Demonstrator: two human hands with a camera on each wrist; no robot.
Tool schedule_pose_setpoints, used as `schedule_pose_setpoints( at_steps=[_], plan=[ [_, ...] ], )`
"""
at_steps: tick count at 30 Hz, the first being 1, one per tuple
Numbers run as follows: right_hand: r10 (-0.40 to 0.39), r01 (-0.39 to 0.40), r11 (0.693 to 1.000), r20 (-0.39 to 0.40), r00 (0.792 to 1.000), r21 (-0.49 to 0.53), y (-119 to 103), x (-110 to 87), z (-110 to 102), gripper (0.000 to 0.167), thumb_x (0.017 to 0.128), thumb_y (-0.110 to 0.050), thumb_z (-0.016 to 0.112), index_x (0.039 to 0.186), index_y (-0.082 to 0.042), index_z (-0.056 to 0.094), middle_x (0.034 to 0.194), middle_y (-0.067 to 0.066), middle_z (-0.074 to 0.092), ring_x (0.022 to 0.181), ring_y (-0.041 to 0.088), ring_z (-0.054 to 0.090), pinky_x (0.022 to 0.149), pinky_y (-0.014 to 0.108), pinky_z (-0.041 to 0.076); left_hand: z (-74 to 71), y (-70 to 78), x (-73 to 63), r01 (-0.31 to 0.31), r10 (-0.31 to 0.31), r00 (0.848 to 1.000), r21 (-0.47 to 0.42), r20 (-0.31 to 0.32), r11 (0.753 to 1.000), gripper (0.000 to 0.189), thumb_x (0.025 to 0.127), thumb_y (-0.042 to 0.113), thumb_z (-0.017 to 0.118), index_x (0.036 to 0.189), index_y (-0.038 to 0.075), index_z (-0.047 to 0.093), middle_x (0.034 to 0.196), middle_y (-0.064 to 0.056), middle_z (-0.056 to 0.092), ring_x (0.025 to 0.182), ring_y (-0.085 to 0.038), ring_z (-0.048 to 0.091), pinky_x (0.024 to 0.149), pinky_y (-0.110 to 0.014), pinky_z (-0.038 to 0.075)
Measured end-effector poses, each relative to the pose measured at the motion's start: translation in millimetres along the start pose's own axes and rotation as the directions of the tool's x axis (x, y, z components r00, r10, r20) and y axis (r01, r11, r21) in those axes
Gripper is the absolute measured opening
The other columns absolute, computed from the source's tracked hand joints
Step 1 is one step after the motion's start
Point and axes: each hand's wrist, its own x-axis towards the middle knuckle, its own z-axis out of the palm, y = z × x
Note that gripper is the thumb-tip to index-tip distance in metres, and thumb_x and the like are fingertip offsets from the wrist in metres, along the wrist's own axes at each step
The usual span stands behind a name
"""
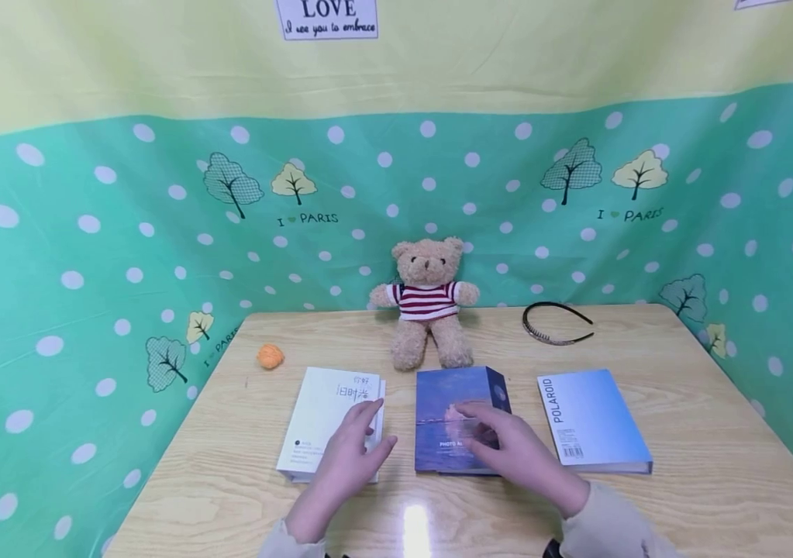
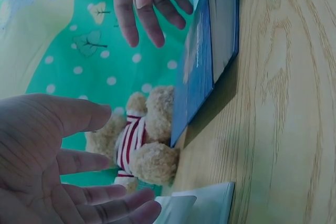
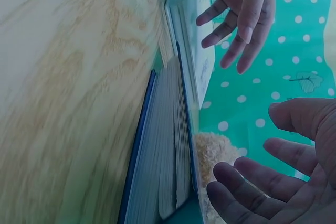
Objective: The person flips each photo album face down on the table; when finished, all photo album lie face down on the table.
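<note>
My left hand (image 1: 350,449) is held over the right side of a white photo album (image 1: 326,411), thumb and fingers apart. My right hand (image 1: 504,442) hovers over a blue-purple photo album (image 1: 438,395) with a sea picture on its cover, its fingers loosely bent and holding nothing. The right wrist view shows the page edges (image 3: 157,150) of the blue-purple album, with the fingertips (image 3: 220,195) beside its cover. In the left wrist view, the left hand (image 2: 68,166) has its fingers spread with nothing between them.
A light-blue album marked POLAROID (image 1: 598,418) lies on the right. Behind, a teddy bear (image 1: 427,302) in a striped shirt sits against the dotted curtain (image 1: 382,194). An orange ball-like thing (image 1: 270,356) lies at the left, a black headband (image 1: 543,337) at the back right.
</note>
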Motion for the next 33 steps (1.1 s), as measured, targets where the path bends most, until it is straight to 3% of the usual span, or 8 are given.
schedule_pose_setpoints(
  at_steps=[6, 16, 20, 27, 33],
  plan=[
    [-0.010, 0.010, 1.000, 0.000, 1.000, 0.024, -3, 2.1, 5, 0.049, 0.092, -0.015, 0.068, 0.139, -0.011, 0.054, 0.139, 0.014, 0.053, 0.104, 0.026, 0.063, 0.088, 0.041, 0.054, -2.9, -0.7, -1.4, 0.005, -0.005, 1.000, -0.005, -0.019, 1.000, 0.061, 0.089, 0.026, 0.069, 0.141, 0.002, 0.048, 0.140, -0.020, 0.047, 0.102, -0.031, 0.063, 0.085, -0.046, 0.053],
    [-0.009, 0.007, 0.999, 0.034, 0.999, 0.044, -4, 4.9, 12, 0.049, 0.092, -0.017, 0.067, 0.139, -0.013, 0.054, 0.143, 0.015, 0.050, 0.123, 0.029, 0.055, 0.097, 0.047, 0.047, -10.5, -6.3, -4.4, -0.001, 0.004, 0.997, 0.032, -0.080, 0.999, 0.060, 0.088, 0.022, 0.071, 0.139, 0.001, 0.050, 0.137, -0.023, 0.049, 0.098, -0.032, 0.064, 0.081, -0.046, 0.054],
    [-0.020, 0.018, 0.998, 0.042, 0.999, 0.056, -4, 7.0, 14, 0.050, 0.092, -0.017, 0.068, 0.140, -0.012, 0.053, 0.141, 0.016, 0.052, 0.117, 0.028, 0.059, 0.098, 0.047, 0.047, -12.3, -7.8, -5.0, 0.011, -0.007, 0.996, 0.047, -0.090, 0.999, 0.061, 0.087, 0.022, 0.071, 0.140, 0.001, 0.049, 0.137, -0.023, 0.049, 0.099, -0.032, 0.064, 0.083, -0.048, 0.053],
    [-0.029, 0.026, 0.999, 0.063, 0.998, 0.046, -4, 7.4, 18, 0.049, 0.093, -0.023, 0.067, 0.140, -0.016, 0.053, 0.128, 0.009, 0.062, 0.104, 0.023, 0.063, 0.089, 0.042, 0.053, -17.3, -7.3, -7.0, 0.044, -0.036, 0.994, 0.083, -0.099, 0.996, 0.060, 0.087, 0.023, 0.072, 0.139, 0.000, 0.050, 0.138, -0.023, 0.048, 0.122, -0.040, 0.051, 0.100, -0.055, 0.043],
    [-0.038, 0.031, 0.997, 0.090, 0.995, 0.074, -7, 9.2, 21, 0.049, 0.093, -0.022, 0.066, 0.139, -0.015, 0.053, 0.129, 0.010, 0.061, 0.105, 0.024, 0.063, 0.090, 0.042, 0.052, -21.2, -9.6, -8.8, 0.056, -0.043, 0.992, 0.113, -0.118, 0.992, 0.061, 0.086, 0.022, 0.072, 0.139, 0.001, 0.051, 0.139, -0.024, 0.047, 0.124, -0.043, 0.049, 0.100, -0.057, 0.040]
  ],
)
